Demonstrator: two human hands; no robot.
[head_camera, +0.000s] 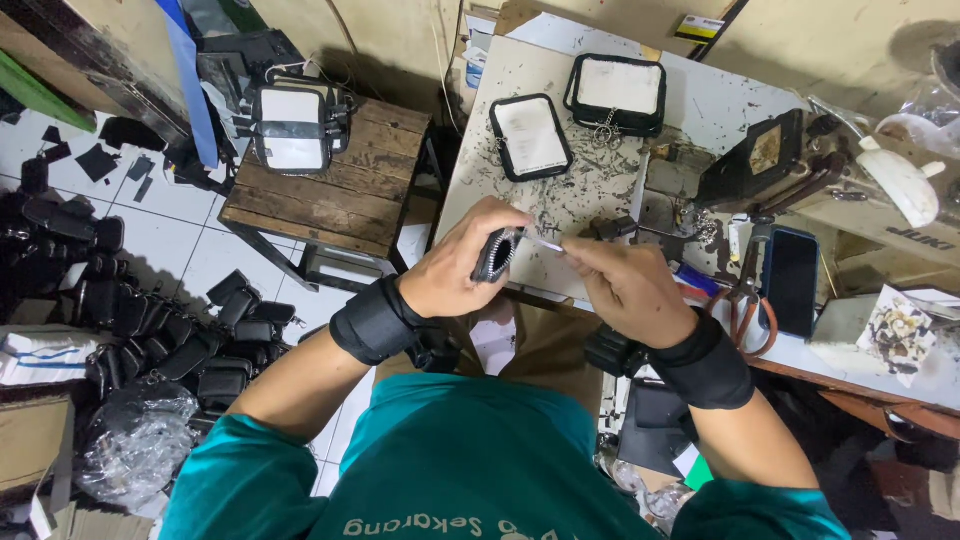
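Cluttered workshop seen from above: pale worktable (520, 70) strewn with dark scraps at centre, white tiled floor (180, 240) to the left.

On the far part of the table, two flat black-rimmed pouches with white faces: smaller pouch (530, 137) on the left, larger pouch (617, 93) just to its right with a bit of metal chain at its near edge. On the right, a dark smartphone (790, 280) lying flat, orange-handled scissors (745, 305) just to its left, a blue pen (695, 280) nearer the hands.

Left of the table, a wooden stool (330, 200) carrying another white-faced pouch (293, 125) with straps. Further left on the floor, a heap of small black cases (150, 330) and a crumpled clear plastic bag (135, 445).

At the near edge of the table, held above it: a small black zipper case (497, 254), seen edge-on, zipper teeth facing the camera. Long axis running near-left to far-right, tilted steeply, upper end pointing toward the far side of the table.

Left hand (462, 265) closed around the zipper case, fingers curled over its top, thumb at the near side. Right hand (625, 285) just to the right, fingertips pinched shut on a thin white strip (545, 243) reaching leftward to the case. Black wrist bands on both forearms, teal sleeves below.
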